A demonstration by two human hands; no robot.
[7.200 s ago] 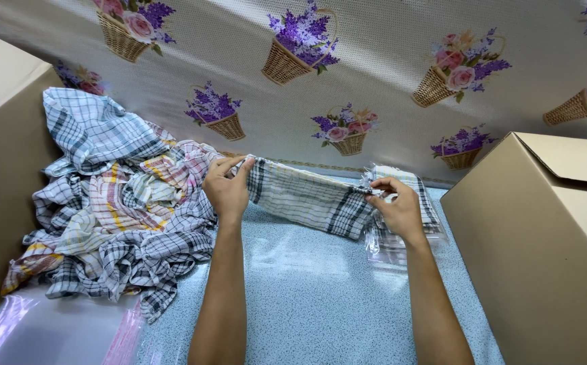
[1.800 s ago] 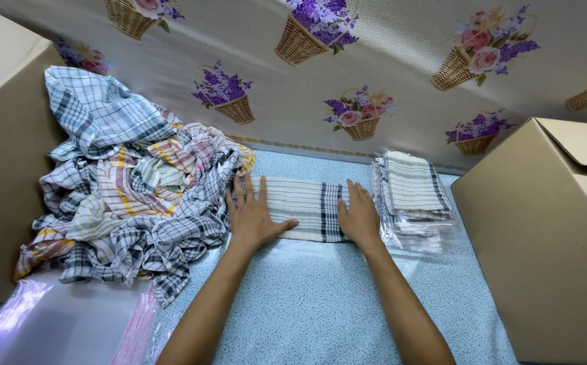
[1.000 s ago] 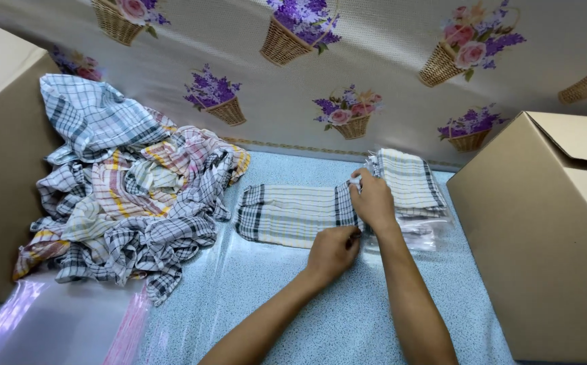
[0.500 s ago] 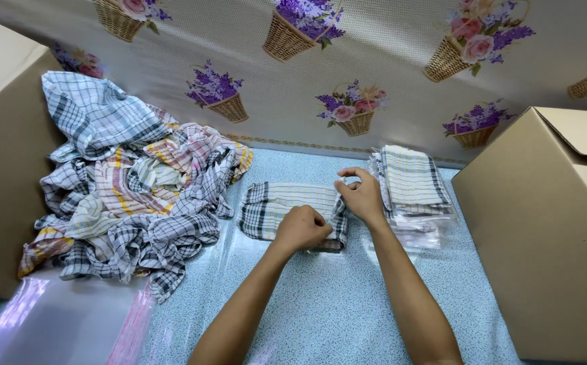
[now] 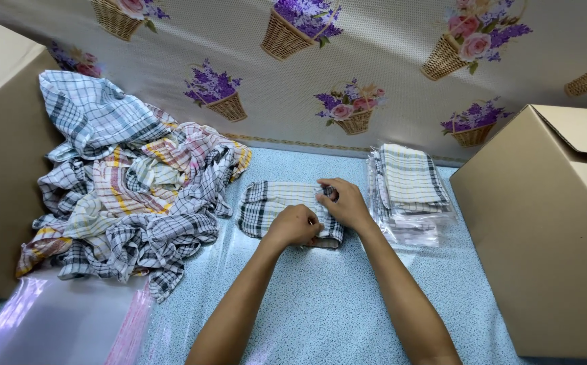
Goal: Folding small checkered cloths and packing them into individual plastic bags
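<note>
Checked cloth (image 5: 273,203), cream with dark plaid bands, lies folded on the speckled blue table (image 5: 320,304). The left hand (image 5: 295,226) and right hand (image 5: 343,203) pinch its doubled right end. A stack of bagged cloths (image 5: 408,192) sits just right; a rumpled pile (image 5: 131,196) lies left.

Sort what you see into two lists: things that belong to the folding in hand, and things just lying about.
In hand:
- left hand and right hand, both on the folded checked cloth
- heap of loose checked cloths
- stack of bagged cloths

Lying about:
- cardboard box on the right
- clear plastic bags at lower left
- flower-basket backdrop
</note>
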